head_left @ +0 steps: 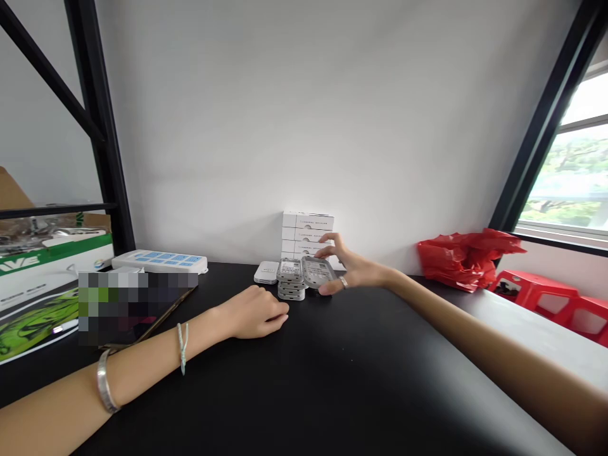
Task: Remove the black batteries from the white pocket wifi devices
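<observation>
My right hand [352,266] grips a grey, rounded rectangular plastic shell [318,272] by its right side, thumb below and fingers above, with the shell tilted so its printed inner face shows. Just left of it stands a stack of similar small white-and-grey cases [291,286], the top one showing a printed face. Flat white rounded pieces [266,272] lie in a low pile beside that stack. My left hand [259,311] rests on the black table in front of the piles, fingers curled in, with nothing visible in it.
White printed boxes [308,232] are stacked against the wall behind the cases. On the left are a white power strip [159,260], a blurred dark flat object [147,307] and a green-and-white carton [52,266]. A red plastic bag [468,256] and red stools [536,294] sit right.
</observation>
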Action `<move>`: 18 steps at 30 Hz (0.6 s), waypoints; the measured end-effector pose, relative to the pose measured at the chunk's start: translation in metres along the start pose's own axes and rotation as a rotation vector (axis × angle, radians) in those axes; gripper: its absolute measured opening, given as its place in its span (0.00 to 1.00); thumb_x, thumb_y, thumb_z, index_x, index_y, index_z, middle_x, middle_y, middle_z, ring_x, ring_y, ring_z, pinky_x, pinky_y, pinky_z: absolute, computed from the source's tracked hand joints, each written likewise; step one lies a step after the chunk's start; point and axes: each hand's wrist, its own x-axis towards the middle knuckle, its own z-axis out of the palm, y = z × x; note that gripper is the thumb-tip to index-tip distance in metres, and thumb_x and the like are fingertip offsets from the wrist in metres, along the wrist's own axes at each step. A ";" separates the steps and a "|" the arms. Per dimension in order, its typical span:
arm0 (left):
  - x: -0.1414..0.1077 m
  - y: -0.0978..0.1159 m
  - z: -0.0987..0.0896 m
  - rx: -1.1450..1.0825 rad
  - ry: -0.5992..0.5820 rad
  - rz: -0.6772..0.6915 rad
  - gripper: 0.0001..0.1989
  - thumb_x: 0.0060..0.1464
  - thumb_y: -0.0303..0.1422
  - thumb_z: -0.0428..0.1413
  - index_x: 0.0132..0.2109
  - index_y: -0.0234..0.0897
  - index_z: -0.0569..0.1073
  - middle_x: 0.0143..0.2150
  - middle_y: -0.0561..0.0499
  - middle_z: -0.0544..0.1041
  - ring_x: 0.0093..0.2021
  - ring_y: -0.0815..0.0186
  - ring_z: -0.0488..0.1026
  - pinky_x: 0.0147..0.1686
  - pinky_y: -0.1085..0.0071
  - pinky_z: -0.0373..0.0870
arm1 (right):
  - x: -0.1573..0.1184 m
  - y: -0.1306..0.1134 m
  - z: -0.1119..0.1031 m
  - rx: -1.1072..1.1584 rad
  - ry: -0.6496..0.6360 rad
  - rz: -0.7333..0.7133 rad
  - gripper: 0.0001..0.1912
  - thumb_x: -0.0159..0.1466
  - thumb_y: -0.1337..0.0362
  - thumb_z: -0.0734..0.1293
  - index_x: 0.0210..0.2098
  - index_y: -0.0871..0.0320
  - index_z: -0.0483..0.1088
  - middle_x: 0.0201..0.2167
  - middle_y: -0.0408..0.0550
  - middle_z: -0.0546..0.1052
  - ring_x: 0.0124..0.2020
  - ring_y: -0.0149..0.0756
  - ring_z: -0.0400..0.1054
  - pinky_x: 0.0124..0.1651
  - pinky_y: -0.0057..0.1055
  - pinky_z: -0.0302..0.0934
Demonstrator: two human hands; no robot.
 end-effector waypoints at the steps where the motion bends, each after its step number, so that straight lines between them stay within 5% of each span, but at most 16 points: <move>1: 0.001 0.002 -0.006 0.050 -0.003 0.057 0.12 0.59 0.31 0.47 0.27 0.37 0.67 0.21 0.53 0.71 0.20 0.67 0.68 0.21 0.71 0.53 | -0.013 0.001 -0.001 -0.008 0.006 0.007 0.48 0.45 0.53 0.75 0.55 0.51 0.42 0.54 0.55 0.65 0.60 0.50 0.56 0.60 0.44 0.51; 4: 0.009 0.011 -0.029 0.098 0.014 0.107 0.10 0.57 0.31 0.49 0.27 0.37 0.67 0.21 0.53 0.71 0.21 0.67 0.68 0.22 0.72 0.54 | -0.049 0.007 0.005 -0.028 -0.042 0.062 0.45 0.45 0.53 0.75 0.52 0.49 0.44 0.54 0.54 0.65 0.59 0.51 0.57 0.60 0.46 0.49; 8: 0.042 0.012 -0.052 -0.004 0.058 -0.037 0.05 0.56 0.31 0.51 0.34 0.37 0.70 0.24 0.55 0.72 0.24 0.68 0.68 0.24 0.73 0.57 | -0.070 0.018 0.021 0.001 -0.051 0.087 0.43 0.44 0.52 0.76 0.48 0.49 0.45 0.52 0.53 0.66 0.59 0.49 0.56 0.61 0.49 0.45; 13: 0.105 -0.010 -0.040 -0.072 -0.065 -0.119 0.09 0.53 0.35 0.54 0.40 0.35 0.72 0.40 0.47 0.76 0.40 0.60 0.72 0.33 0.70 0.63 | -0.072 0.025 0.036 -0.006 -0.027 0.090 0.40 0.44 0.50 0.76 0.45 0.50 0.48 0.53 0.52 0.65 0.57 0.50 0.57 0.59 0.50 0.46; 18: 0.142 -0.035 -0.024 -0.164 -0.268 -0.169 0.25 0.42 0.51 0.60 0.40 0.36 0.72 0.45 0.45 0.75 0.40 0.59 0.73 0.27 0.73 0.64 | -0.078 0.024 0.035 -0.020 -0.055 0.096 0.43 0.42 0.46 0.75 0.47 0.50 0.49 0.55 0.52 0.63 0.58 0.53 0.55 0.58 0.50 0.48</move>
